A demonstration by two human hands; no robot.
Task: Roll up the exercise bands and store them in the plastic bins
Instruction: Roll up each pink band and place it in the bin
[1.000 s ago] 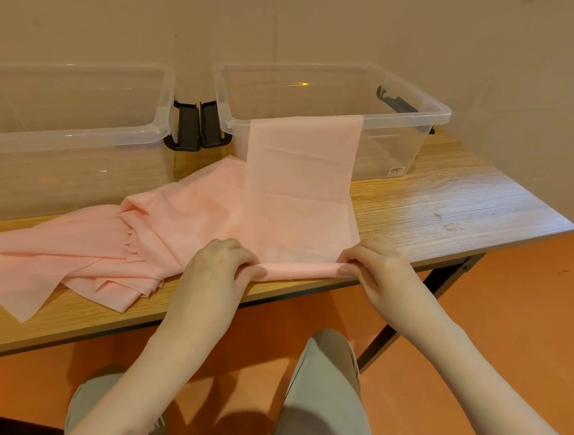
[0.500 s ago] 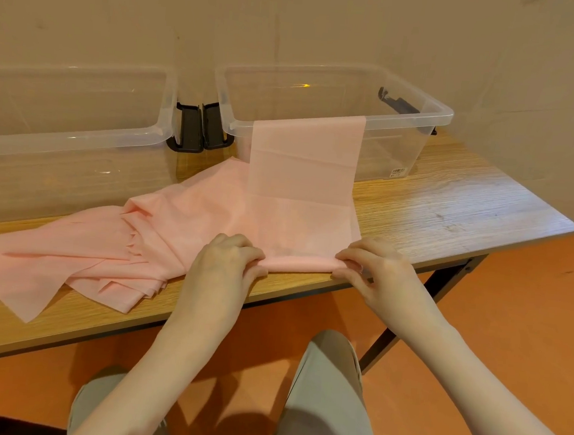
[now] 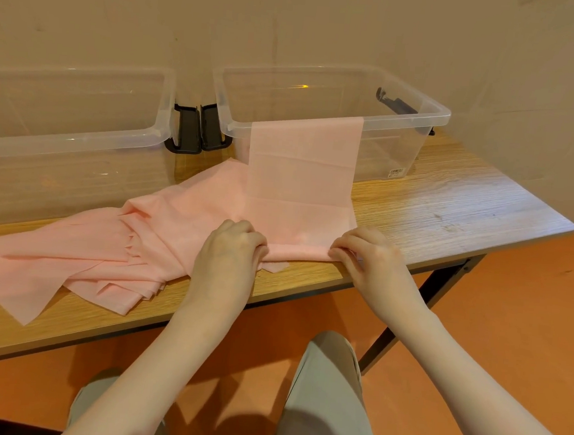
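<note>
My left hand (image 3: 230, 247) and right hand (image 3: 366, 258) pinch the thin pink band's (image 3: 300, 184) rolled edge; beyond them it drapes over a clear bin (image 3: 406, 123).

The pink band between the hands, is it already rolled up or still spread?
Mostly spread. The pink band lies flat, its far end over the right bin; only its near edge is curled, pinched by left hand and right hand.
</note>
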